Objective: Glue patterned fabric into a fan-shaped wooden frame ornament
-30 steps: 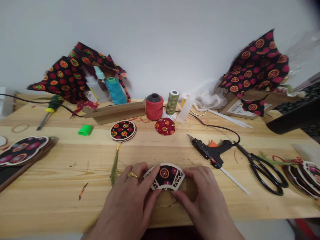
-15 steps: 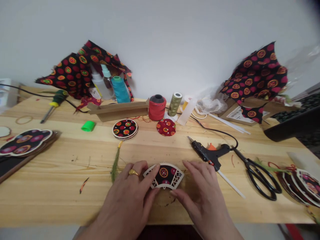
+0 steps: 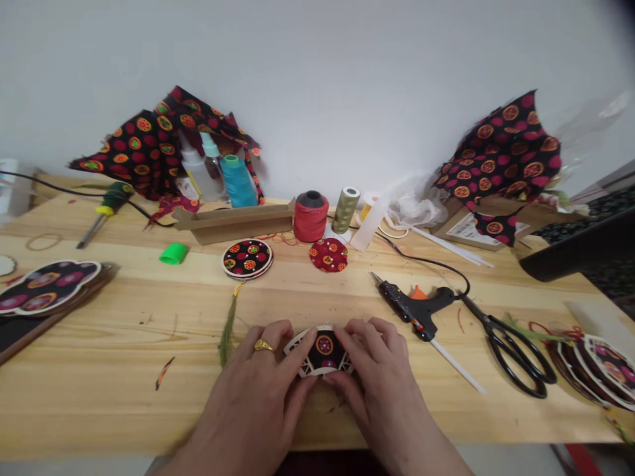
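Observation:
A small fan-shaped wooden frame with patterned black fabric in its middle lies near the table's front edge. My left hand, with a gold ring on it, grips the frame's left end between thumb and fingers. On the right end, my right hand closes in the same way, its fingertips on the fabric's edge and its thumb at the lower rim. Both cut-out ends of the frame are partly hidden by my fingers. Just left of my left hand hangs a green tassel from a round fabric-covered piece.
A hot glue gun and black scissors lie to the right, beside stacked ornaments. Behind stand a red thread spool, an olive spool and a cardboard tray. A screwdriver lies at left.
My right hand has moved left and closed onto the right end of the fan-shaped frame. My left hand keeps its grip, and the view has shifted slightly.

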